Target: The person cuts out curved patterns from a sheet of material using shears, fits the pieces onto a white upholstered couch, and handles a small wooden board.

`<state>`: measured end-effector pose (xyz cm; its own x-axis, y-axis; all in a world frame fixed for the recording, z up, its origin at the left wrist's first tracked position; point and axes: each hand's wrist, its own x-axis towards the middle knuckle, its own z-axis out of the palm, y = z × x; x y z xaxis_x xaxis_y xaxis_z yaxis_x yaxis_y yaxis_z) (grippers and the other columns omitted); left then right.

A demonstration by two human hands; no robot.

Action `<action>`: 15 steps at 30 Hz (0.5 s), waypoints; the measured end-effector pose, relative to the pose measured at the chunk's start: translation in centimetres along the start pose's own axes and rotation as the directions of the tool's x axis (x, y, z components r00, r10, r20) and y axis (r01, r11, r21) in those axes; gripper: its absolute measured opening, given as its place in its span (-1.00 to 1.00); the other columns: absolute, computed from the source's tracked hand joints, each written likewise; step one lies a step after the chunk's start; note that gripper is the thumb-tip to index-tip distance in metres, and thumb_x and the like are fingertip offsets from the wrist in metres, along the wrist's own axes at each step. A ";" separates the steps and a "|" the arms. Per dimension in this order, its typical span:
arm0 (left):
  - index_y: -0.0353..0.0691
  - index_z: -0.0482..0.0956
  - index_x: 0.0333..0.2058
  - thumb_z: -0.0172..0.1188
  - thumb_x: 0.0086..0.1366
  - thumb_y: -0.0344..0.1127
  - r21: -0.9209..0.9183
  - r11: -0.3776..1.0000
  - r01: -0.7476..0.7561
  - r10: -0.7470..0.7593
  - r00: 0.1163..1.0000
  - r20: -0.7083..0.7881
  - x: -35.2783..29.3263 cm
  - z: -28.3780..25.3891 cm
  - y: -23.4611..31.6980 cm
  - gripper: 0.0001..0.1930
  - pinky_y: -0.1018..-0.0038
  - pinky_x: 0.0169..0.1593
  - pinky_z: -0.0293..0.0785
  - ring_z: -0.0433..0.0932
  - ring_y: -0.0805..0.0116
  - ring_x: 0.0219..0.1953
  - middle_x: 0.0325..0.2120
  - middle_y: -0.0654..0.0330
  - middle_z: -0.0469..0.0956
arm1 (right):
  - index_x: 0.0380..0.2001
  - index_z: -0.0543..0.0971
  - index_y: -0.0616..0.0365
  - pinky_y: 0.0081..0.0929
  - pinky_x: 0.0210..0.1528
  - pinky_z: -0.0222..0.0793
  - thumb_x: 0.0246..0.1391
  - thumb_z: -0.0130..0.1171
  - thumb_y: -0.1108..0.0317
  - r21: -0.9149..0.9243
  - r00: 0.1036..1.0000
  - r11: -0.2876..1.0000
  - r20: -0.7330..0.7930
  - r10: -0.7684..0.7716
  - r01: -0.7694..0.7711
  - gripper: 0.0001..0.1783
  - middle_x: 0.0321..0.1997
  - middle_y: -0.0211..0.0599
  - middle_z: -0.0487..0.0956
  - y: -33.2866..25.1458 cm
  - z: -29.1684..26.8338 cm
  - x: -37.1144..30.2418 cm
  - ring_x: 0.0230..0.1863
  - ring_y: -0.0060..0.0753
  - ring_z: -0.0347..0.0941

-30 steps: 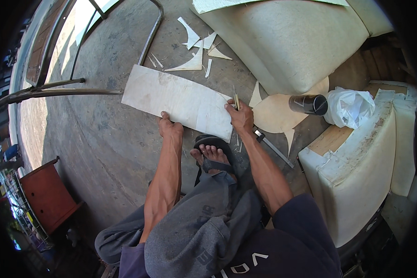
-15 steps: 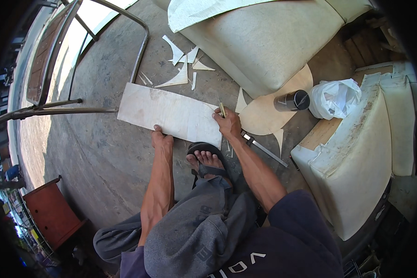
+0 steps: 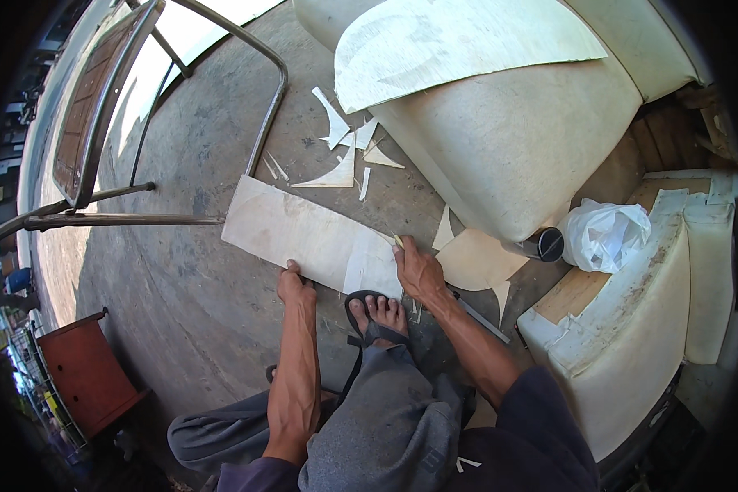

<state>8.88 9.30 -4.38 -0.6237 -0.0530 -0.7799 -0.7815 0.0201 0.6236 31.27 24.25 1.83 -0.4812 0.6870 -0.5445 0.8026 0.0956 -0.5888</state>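
A pale, thin rectangular board (image 3: 303, 230) lies on the floor in front of me, one end close to a metal tube frame. My left hand (image 3: 293, 283) is closed on its near edge, thumb on top and fingers hidden underneath. At the board's right end, my right hand (image 3: 419, 269) is wrapped around a slim yellow tool (image 3: 398, 241); only its top shows, and I cannot tell its exact kind. My sandalled foot (image 3: 376, 316) rests at the near right corner of the board. Beside my right wrist lies a narrow metal bar (image 3: 480, 318), partly covered by my forearm.
Pale cut-off scraps (image 3: 336, 164) lie beyond the board. A cream padded seat (image 3: 508, 131) stands ahead, with another padded piece (image 3: 631, 344) at right. Near them are a rounded sheet (image 3: 476, 266), dark cylinder (image 3: 548, 244) and white plastic bag (image 3: 605, 236). Left stands a metal-framed chair (image 3: 98, 107).
My view has shifted, so the scene sits lower and further right in the picture. Both hands keep their places on the board; less of the yellow tool shows.
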 end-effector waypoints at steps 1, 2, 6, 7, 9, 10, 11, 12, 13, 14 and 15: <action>-0.24 0.43 0.10 0.08 0.43 -0.44 0.012 1.000 -0.012 0.012 1.000 -0.005 0.0 -0.2 -0.1 -0.71 0.07 0.14 0.42 0.50 0.16 0.03 0.01 0.10 0.50 | 0.00 0.33 0.19 0.25 -0.13 0.43 0.37 -0.09 0.15 -0.034 0.998 0.999 0.055 -0.008 0.010 -0.66 -0.25 0.32 0.63 -0.1 -0.1 0.4 -0.18 0.45 0.57; -0.24 0.43 0.09 0.10 0.43 -0.42 0.023 0.999 -0.025 0.025 1.000 -0.010 -0.1 -0.5 -0.1 -0.71 0.07 0.13 0.43 0.51 0.15 0.02 0.01 0.10 0.50 | 0.00 0.33 0.21 0.25 -0.13 0.44 0.37 -0.11 0.20 -0.066 0.994 0.998 0.110 -0.017 0.024 -0.68 -0.25 0.34 0.62 -0.2 -0.3 1.1 -0.17 0.46 0.57; -0.28 0.43 0.12 0.25 0.36 -0.37 0.089 0.995 -0.039 0.034 0.998 0.056 -1.3 0.5 0.4 -0.60 0.17 0.13 0.43 0.52 0.15 0.01 0.01 0.07 0.52 | -0.04 0.30 0.34 0.23 -0.13 0.49 0.28 -0.11 0.37 -0.195 0.958 0.976 0.283 -0.042 0.101 -0.73 -0.27 0.42 0.61 -0.2 -1.5 2.5 -0.18 0.45 0.59; -0.30 0.42 0.13 0.29 0.32 -0.39 0.171 0.981 -0.094 0.080 0.993 0.085 -1.6 0.9 0.6 -0.56 0.20 0.13 0.43 0.52 0.15 0.02 0.02 0.06 0.53 | -0.05 0.30 0.36 0.21 -0.13 0.51 0.26 -0.11 0.40 -0.212 0.953 0.968 0.296 -0.066 0.133 -0.73 -0.28 0.43 0.61 -0.2 -1.7 2.7 -0.18 0.44 0.59; -0.34 0.40 0.15 0.38 0.25 -0.42 0.326 0.923 -0.205 0.165 0.975 0.148 -1.7 1.4 1.0 -0.48 0.27 0.14 0.42 0.52 0.15 0.05 0.04 0.05 0.55 | -0.06 0.29 0.41 0.17 -0.14 0.53 0.21 -0.10 0.45 -0.240 0.937 0.949 0.330 -0.117 0.202 -0.72 -0.29 0.45 0.60 -0.4 -1.7 3.0 -0.20 0.42 0.60; -0.36 0.39 0.16 0.41 0.22 -0.42 0.356 0.910 -0.213 0.180 0.976 0.125 -1.3 1.3 0.9 -0.43 0.26 0.15 0.41 0.52 0.13 0.05 0.05 0.03 0.55 | -0.06 0.29 0.41 0.18 -0.14 0.53 0.21 -0.10 0.45 -0.240 0.933 0.950 0.343 -0.111 0.201 -0.72 -0.30 0.44 0.60 -0.6 -1.8 3.1 -0.20 0.42 0.61; -0.38 0.38 0.18 0.44 0.19 -0.42 0.385 0.896 -0.219 0.194 0.975 0.104 -0.9 1.3 0.6 -0.38 0.25 0.17 0.40 0.52 0.12 0.06 0.06 0.01 0.55 | -0.07 0.29 0.41 0.18 -0.14 0.53 0.21 -0.10 0.46 -0.241 0.929 0.950 0.355 -0.104 0.199 -0.73 -0.30 0.44 0.60 -0.8 -1.9 3.2 -0.20 0.41 0.61; -0.39 0.36 0.19 0.47 0.16 -0.42 0.411 0.883 -0.226 0.209 0.974 0.087 -0.6 1.4 0.6 -0.34 0.25 0.18 0.38 0.52 0.10 0.07 0.07 -0.01 0.54 | -0.07 0.29 0.40 0.18 -0.14 0.53 0.22 -0.10 0.46 -0.246 0.927 0.949 0.363 -0.099 0.197 -0.73 -0.31 0.44 0.60 -1.0 -2.1 3.5 -0.21 0.41 0.61; -0.40 0.36 0.19 0.47 0.16 -0.44 0.418 0.877 -0.238 0.225 0.971 0.080 -0.4 1.4 0.5 -0.34 0.26 0.17 0.39 0.53 0.11 0.05 0.05 -0.02 0.55 | -0.06 0.30 0.40 0.18 -0.14 0.53 0.22 -0.10 0.45 -0.247 0.924 0.948 0.369 -0.097 0.198 -0.73 -0.30 0.44 0.60 -1.0 -2.0 3.7 -0.20 0.41 0.61; -0.40 0.36 0.19 0.47 0.15 -0.45 0.425 0.870 -0.249 0.241 0.968 0.075 -0.3 1.3 0.4 -0.34 0.27 0.17 0.40 0.54 0.11 0.03 0.04 -0.02 0.56 | -0.05 0.30 0.39 0.18 -0.14 0.53 0.22 -0.11 0.45 -0.249 0.922 0.948 0.375 -0.095 0.199 -0.73 -0.30 0.43 0.61 -1.1 -1.8 3.9 -0.20 0.41 0.61; -0.41 0.37 0.19 0.47 0.15 -0.47 0.430 0.864 -0.262 0.258 0.964 0.068 -0.2 1.3 0.3 -0.34 0.28 0.16 0.41 0.56 0.12 0.01 0.02 -0.03 0.57 | -0.05 0.30 0.38 0.19 -0.14 0.53 0.22 -0.11 0.45 -0.252 0.920 0.946 0.380 -0.096 0.203 -0.72 -0.29 0.43 0.61 -1.2 -1.8 4.1 -0.20 0.42 0.61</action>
<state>8.76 10.65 -4.17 -0.8039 0.0221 -0.5944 -0.5197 0.4601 0.7199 28.99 28.23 1.36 -0.6537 0.3487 -0.6716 0.7506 0.4116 -0.5169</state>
